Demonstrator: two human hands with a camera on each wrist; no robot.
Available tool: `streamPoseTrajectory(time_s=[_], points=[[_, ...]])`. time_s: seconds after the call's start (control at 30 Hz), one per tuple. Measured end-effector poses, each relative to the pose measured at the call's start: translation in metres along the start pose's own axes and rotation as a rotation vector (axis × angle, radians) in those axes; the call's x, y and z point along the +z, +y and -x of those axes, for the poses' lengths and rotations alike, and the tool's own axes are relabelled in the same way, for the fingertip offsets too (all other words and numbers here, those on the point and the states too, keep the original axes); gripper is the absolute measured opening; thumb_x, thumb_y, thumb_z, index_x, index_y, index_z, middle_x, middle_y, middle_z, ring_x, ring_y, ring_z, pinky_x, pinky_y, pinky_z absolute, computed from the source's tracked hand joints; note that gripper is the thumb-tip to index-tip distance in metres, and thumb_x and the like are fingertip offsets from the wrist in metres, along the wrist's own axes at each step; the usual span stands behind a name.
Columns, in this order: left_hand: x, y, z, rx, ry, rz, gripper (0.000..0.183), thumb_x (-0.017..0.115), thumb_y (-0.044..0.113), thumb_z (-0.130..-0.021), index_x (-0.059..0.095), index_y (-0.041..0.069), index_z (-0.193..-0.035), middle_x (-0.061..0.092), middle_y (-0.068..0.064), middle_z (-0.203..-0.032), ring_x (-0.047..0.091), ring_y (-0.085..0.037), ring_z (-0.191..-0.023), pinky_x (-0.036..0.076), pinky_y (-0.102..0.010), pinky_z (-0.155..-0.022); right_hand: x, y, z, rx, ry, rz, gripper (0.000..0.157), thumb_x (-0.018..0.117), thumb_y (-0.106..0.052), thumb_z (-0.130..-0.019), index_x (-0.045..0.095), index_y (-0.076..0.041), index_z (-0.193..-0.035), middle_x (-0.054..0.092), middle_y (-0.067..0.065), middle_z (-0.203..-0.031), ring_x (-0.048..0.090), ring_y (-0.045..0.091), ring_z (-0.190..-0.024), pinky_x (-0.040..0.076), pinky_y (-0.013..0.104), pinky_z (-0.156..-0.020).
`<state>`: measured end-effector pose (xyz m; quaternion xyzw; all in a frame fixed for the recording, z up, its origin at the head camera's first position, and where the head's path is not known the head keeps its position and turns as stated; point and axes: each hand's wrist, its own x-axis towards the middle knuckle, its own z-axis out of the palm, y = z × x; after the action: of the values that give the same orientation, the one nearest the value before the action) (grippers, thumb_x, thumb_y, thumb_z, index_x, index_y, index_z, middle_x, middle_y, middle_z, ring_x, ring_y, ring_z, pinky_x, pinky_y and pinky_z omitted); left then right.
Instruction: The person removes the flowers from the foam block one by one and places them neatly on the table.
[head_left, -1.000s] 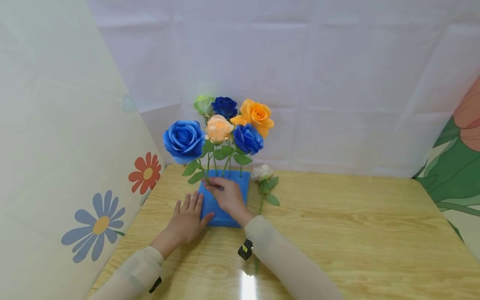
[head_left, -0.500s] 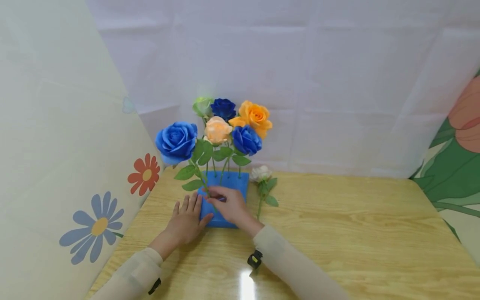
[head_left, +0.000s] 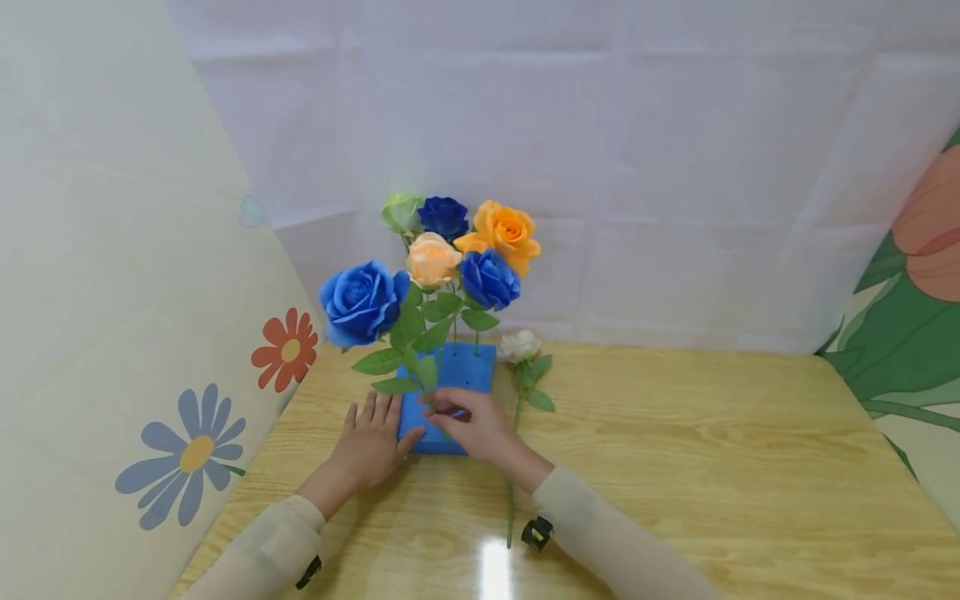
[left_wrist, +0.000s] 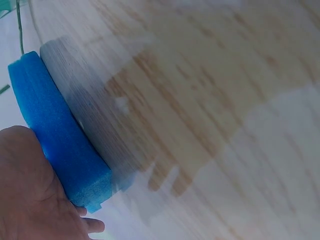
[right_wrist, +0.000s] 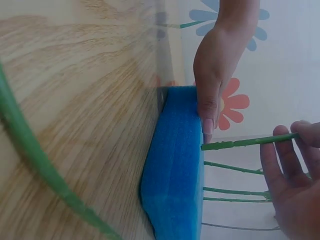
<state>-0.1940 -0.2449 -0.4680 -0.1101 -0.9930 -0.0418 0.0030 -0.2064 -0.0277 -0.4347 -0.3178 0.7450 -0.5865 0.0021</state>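
My right hand (head_left: 476,425) pinches the green stem of a large blue rose (head_left: 362,302) between thumb and fingers, above the near part of a blue foam block (head_left: 477,364). In the right wrist view, the lower end of that stem (right_wrist: 230,144) meets the block's top face; whether it has entered is unclear. My left hand (head_left: 371,446) rests against the block's left side, fingers straight, thumb over the near left corner. Standing in the block's far part are a peach rose (head_left: 432,260), a smaller blue rose (head_left: 490,279), an orange rose (head_left: 506,233), a dark blue rose (head_left: 444,217) and a pale green rose (head_left: 402,213).
A white rose (head_left: 519,346) lies on the wooden table (head_left: 712,450), right of the block, its long stem passing beneath my right forearm. A white cloth wall (head_left: 675,167) rises behind the table, with a flower-printed wall (head_left: 150,250) to the left.
My right hand has moved toward me and slightly right, bringing the large blue rose nearer the block's front. The bloom swung left, then back right. My left hand stays in place.
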Motion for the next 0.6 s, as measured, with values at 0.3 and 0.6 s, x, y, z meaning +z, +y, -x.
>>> streamPoseTrajectory(time_s=[0.3, 0.6], points=[[-0.001, 0.0, 0.0, -0.016, -0.039, 0.063, 0.085, 0.033, 0.059, -0.106, 0.028, -0.011, -0.154, 0.023, -0.032, -0.161, 0.018, -0.053, -0.149, 0.012, -0.071, -0.116, -0.016, -0.001, 0.019, 0.051, 0.002, -0.042, 0.024, 0.068, -0.006, -0.097, 0.071, -0.004, -0.12, 0.075, 0.012, -0.115, 0.073, 0.022, -0.103, 0.058, 0.024, -0.079], [-0.001, -0.001, -0.001, -0.013, -0.035, 0.086, 0.086, 0.034, 0.058, -0.106, 0.021, -0.01, -0.156, 0.019, -0.031, -0.163, 0.017, -0.054, -0.149, 0.01, -0.072, -0.116, -0.038, 0.0, 0.035, 0.089, 0.047, -0.047, 0.025, 0.069, -0.007, -0.096, 0.073, -0.007, -0.121, 0.076, 0.006, -0.11, 0.073, 0.016, -0.1, 0.059, 0.026, -0.082]])
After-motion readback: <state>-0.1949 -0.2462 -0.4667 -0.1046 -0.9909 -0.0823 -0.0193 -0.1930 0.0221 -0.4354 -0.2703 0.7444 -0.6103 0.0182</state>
